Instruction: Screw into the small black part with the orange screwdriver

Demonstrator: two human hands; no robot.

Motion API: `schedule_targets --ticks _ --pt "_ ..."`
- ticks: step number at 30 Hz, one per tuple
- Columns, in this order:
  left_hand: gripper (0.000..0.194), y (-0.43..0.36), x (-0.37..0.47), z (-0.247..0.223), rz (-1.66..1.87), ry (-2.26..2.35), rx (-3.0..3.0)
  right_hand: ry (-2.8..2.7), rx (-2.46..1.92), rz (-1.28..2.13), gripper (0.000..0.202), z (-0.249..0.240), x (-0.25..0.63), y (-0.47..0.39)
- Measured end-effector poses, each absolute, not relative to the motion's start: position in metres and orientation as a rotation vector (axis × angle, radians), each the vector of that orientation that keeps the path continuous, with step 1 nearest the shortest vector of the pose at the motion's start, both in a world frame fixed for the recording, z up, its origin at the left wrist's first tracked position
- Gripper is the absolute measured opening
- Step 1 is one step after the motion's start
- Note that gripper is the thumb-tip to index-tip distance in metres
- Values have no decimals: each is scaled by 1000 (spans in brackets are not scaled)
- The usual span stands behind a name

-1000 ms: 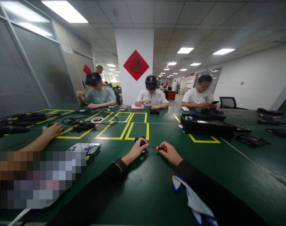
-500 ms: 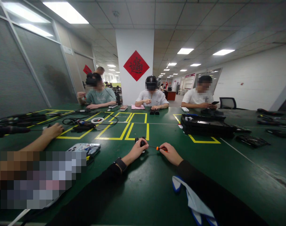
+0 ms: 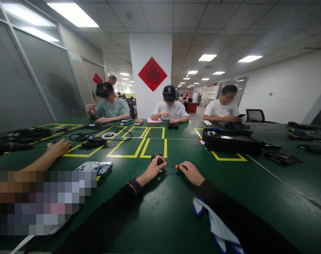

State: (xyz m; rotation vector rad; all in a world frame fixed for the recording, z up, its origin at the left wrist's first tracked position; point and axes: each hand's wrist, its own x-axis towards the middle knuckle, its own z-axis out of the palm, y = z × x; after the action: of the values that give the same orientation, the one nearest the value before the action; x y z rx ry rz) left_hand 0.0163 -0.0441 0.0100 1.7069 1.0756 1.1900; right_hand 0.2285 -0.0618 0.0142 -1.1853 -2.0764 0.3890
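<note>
Head: left fingers (image 3: 161,165) closed on rounded black part (image 3: 159,161), right fingers (image 3: 184,165) on orange screwdriver (image 3: 177,167).

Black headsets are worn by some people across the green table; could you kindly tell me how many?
2: the left headset, on the person in green, and the middle headset, on the person before the pillar; none on the right-hand person.
</note>
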Motion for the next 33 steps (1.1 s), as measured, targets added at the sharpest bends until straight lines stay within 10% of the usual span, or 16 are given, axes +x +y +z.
schedule_targets --ticks 33 --pt "18 -43 16 8 1215 1039 1773 -2037 -1206 409 19 10 230 -62"
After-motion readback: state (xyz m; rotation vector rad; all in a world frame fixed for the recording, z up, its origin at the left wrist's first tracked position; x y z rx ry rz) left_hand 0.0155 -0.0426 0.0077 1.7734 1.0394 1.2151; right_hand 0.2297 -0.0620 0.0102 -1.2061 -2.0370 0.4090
